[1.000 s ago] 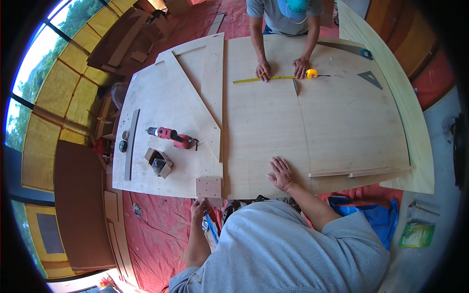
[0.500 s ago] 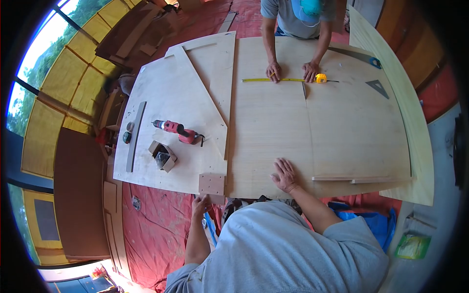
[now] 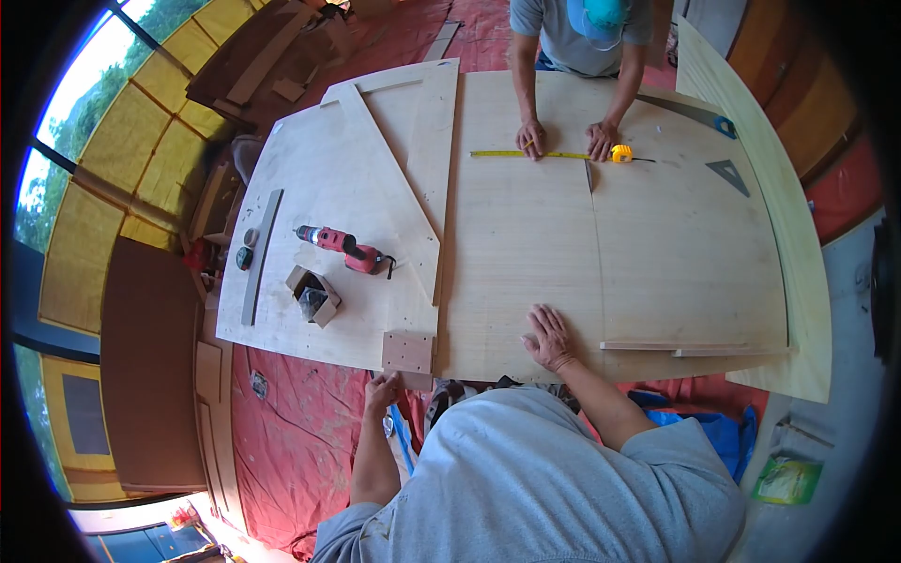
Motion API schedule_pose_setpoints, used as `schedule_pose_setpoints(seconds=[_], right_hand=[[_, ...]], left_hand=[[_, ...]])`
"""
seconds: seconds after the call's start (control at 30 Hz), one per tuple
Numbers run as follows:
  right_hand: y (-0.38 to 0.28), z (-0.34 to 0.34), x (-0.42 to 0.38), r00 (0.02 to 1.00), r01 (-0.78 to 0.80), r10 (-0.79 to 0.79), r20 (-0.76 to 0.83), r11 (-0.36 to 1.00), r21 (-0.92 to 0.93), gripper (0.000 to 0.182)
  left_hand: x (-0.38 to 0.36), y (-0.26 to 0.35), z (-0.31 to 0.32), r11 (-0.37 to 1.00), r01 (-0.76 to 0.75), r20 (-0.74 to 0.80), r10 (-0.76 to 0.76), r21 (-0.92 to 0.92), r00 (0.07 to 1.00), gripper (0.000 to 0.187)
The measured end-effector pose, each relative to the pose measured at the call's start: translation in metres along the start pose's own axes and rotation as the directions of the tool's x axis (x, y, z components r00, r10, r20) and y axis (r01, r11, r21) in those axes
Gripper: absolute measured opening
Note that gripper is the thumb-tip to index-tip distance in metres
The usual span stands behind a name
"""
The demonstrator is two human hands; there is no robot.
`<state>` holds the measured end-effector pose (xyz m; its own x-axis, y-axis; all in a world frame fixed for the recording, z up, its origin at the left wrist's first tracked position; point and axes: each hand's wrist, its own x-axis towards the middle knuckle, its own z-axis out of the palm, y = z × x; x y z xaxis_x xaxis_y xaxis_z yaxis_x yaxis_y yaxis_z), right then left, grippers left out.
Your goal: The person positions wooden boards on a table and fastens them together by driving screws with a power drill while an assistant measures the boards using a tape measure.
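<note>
My right hand (image 3: 549, 340) lies flat with fingers spread on the plywood sheet (image 3: 526, 244), near its close edge. At the near edge, left of my body, my left hand (image 3: 380, 391) is closed at the lower corner of a small drilled wooden block (image 3: 408, 352) that overhangs the edge. Its fingertips are partly hidden. Across the sheet, a co-worker's hands (image 3: 566, 141) press down a yellow tape measure (image 3: 621, 154), its blade stretched out to the left. A thin dark blade-like piece (image 3: 589, 175) sits just below the tape.
On the left panel are a red cordless drill (image 3: 343, 249), an open cardboard box (image 3: 313, 296), a grey strip (image 3: 263, 258) and a green tape roll (image 3: 245, 258). A handsaw (image 3: 690, 113) and a set square (image 3: 728, 177) lie at right. Thin battens (image 3: 694, 347) lie near the close edge.
The view has shifted very slightly. Both my hands and the co-worker's hands stay in the same places.
</note>
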<state>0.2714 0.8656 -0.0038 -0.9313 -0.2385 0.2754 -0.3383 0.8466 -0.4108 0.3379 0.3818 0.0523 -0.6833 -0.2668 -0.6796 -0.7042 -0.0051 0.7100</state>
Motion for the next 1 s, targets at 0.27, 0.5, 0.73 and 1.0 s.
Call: schedule_pose_setpoints(seconds=[0.27, 0.5, 0.73, 1.0], right_hand=[[-0.002, -0.004, -0.001, 1.000, 0.006, -0.006, -0.009, 1.000, -0.002, 0.066], [0.001, -0.001, 0.000, 1.000, 0.004, -0.004, -0.001, 1.000, 0.003, 0.066], [0.001, -0.002, 0.000, 1.000, 0.003, -0.003, -0.004, 1.000, -0.005, 0.066], [0.000, -0.004, 0.001, 1.000, -0.005, 0.005, 0.010, 1.000, -0.003, 0.066]], left_hand=[[0.003, -0.008, 0.007, 0.998, 0.012, -0.002, -0.012, -0.065, 1.000, 0.025], [0.005, -0.012, 0.006, 0.999, 0.009, 0.003, -0.008, -0.054, 1.000, 0.027], [0.021, -0.026, -0.002, 0.999, 0.034, -0.019, -0.033, 0.026, 0.999, 0.032], [0.025, -0.028, -0.004, 0.998, 0.045, -0.010, -0.045, 0.033, 0.999, 0.034]])
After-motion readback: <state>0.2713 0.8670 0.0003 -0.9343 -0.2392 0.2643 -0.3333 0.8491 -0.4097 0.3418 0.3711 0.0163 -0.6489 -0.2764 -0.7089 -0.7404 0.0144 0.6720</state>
